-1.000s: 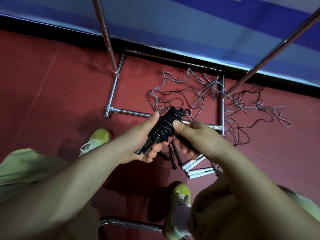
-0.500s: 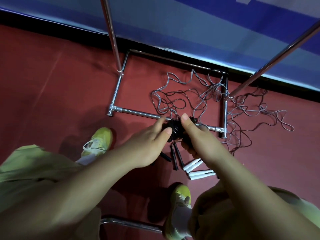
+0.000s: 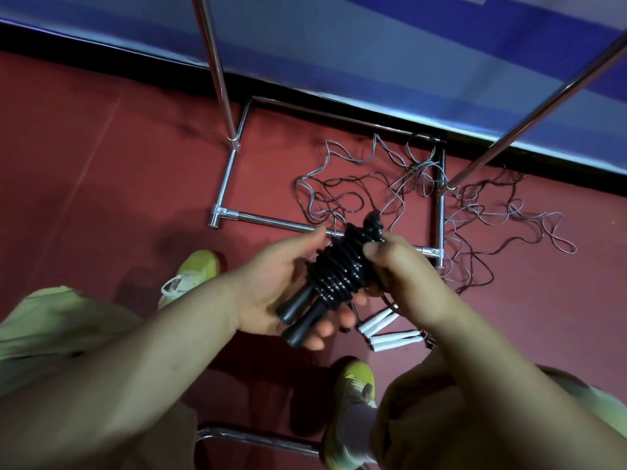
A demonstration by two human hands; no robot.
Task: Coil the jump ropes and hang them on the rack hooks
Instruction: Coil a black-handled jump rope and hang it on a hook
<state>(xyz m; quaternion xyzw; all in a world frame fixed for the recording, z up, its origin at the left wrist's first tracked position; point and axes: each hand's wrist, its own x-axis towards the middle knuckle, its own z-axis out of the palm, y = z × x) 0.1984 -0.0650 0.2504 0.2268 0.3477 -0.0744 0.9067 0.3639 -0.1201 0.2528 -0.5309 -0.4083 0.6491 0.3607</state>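
Head view: red floor (image 3: pixel 101 184), blue wall (image 3: pixel 373 45), chrome rack base (image 3: pixel 271 221).

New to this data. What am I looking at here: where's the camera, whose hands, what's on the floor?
There is one view, from a camera worn on a person's head, looking down at their own hands. No robot is involved. The left hand cradles a black jump rope whose cord is wound round its two handles, and the right hand pinches the bundle at its upper end. Below, on the red floor, stands the chrome rack base. A tangle of loose ropes lies across the base, and white handles lie near the person's yellow shoes.
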